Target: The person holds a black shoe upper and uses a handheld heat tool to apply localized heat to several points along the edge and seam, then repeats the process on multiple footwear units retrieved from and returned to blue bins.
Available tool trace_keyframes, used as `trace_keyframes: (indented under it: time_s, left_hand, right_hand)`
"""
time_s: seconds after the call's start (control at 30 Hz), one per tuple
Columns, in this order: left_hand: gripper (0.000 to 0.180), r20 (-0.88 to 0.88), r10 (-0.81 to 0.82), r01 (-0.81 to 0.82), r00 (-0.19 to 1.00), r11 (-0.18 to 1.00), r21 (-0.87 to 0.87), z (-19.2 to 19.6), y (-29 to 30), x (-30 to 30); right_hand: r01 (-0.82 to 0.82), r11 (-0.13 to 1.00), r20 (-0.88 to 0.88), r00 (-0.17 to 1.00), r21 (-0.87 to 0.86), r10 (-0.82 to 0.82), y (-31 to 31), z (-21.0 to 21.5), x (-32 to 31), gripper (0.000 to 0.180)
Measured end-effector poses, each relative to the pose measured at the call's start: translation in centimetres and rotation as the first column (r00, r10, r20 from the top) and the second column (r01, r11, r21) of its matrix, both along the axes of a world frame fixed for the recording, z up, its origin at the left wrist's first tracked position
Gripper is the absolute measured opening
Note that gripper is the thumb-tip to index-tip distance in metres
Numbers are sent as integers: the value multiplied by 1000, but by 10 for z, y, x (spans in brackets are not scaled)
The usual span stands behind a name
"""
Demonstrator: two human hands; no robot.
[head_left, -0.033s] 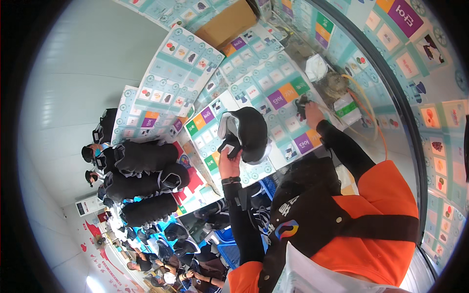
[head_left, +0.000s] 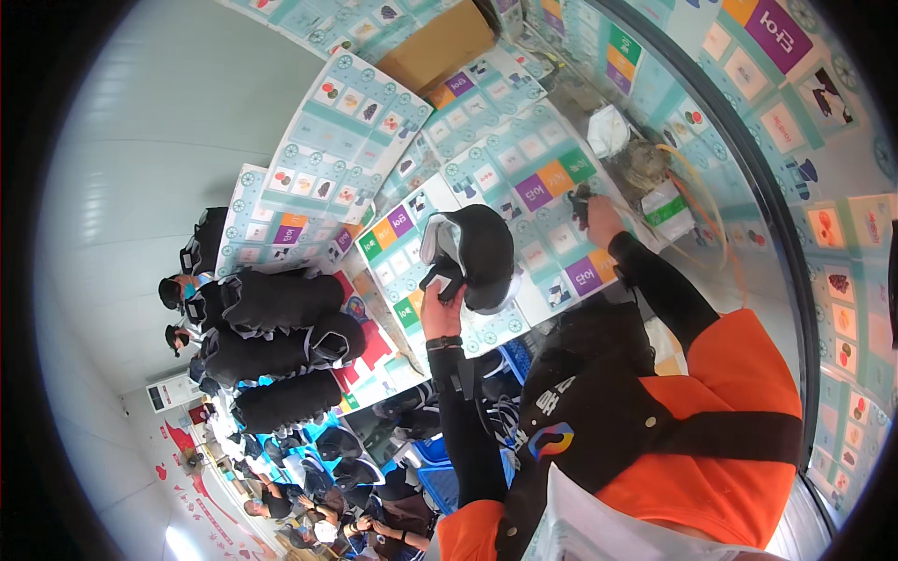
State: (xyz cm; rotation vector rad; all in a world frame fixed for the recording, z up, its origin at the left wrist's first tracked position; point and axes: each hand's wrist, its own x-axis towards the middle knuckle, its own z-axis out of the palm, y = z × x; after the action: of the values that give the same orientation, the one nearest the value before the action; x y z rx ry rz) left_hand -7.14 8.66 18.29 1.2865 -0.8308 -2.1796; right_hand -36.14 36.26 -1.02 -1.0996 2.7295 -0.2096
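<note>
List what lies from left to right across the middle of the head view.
Stacked black padded items → left hand → black cap it holds → right hand reaching out → white and green packet.

table (head_left: 552, 238) | patterned card sheets (head_left: 547, 178) | cardboard box (head_left: 435, 47) | white mask (head_left: 608, 131)

a surface (head_left: 561, 243) covered in teal picture cards with purple, orange and green squares. a brown cardboard box (head_left: 435, 47) lies at its far end. a white mask (head_left: 608, 131) sits near a green-and-white packet (head_left: 666, 210). black padded bundles (head_left: 271, 346) are stacked at left.
</note>
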Motion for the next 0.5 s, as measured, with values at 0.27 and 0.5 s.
trace_keyframes:
  time_s: [0.27, 0.5]
  left_hand:
    - [31, 167, -245, 285, 955, 915, -286, -70, -67, -16]
    - [26, 134, -171, 180, 976, 982, -62, -50, -45, -68]
  right_hand:
    - [607, 669, 900, 224, -429, 374, -9, 170, 11, 28]
    - [235, 735, 653, 671, -636, 350, -1, 210, 18, 27]
